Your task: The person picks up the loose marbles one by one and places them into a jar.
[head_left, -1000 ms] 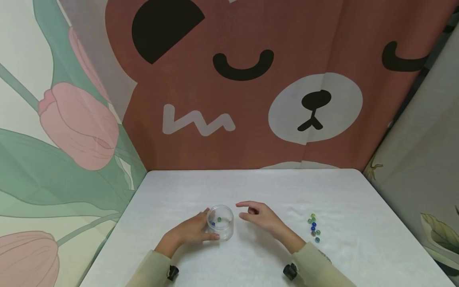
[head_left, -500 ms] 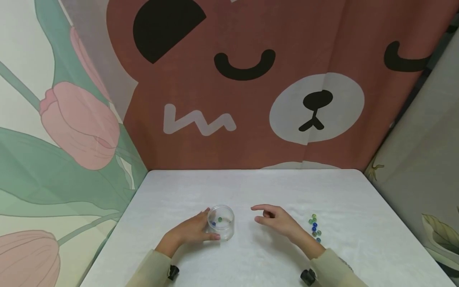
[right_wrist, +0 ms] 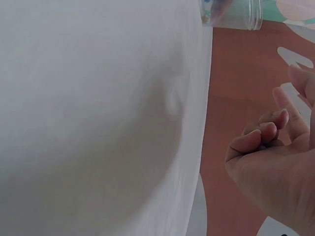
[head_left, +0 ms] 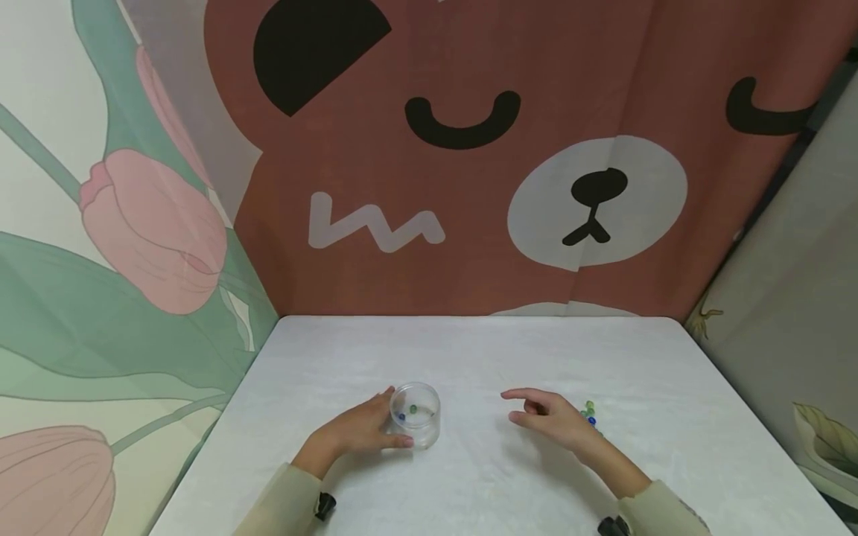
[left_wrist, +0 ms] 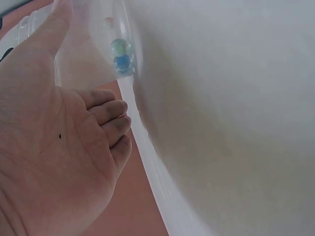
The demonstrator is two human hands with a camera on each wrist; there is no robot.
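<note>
A clear plastic jar (head_left: 424,438) stands on the white table, its round mouth facing up. My left hand (head_left: 362,429) holds it from the left side, thumb at the front and fingers behind. Inside, a green marble (head_left: 412,409) and a blue marble (head_left: 402,418) show; the left wrist view shows marbles (left_wrist: 121,62) gathered at the jar's bottom. My right hand (head_left: 553,418) hovers right of the jar with nothing in it. Its index finger and thumb stand apart, the other fingers curled in. Just beyond its wrist lie several loose marbles (head_left: 590,409), some hidden by the arm.
The white tabletop (head_left: 469,350) ends at a back edge against a brown cloth (head_left: 375,283) with a bear print. A flower-patterned curtain (head_left: 154,231) hangs on the left, another pale one (head_left: 791,298) on the right. Both sleeves carry a black wrist device.
My right hand has moved away from the jar to the right, toward the loose marbles, and its arm now covers some of them. My left hand stays at the jar.
</note>
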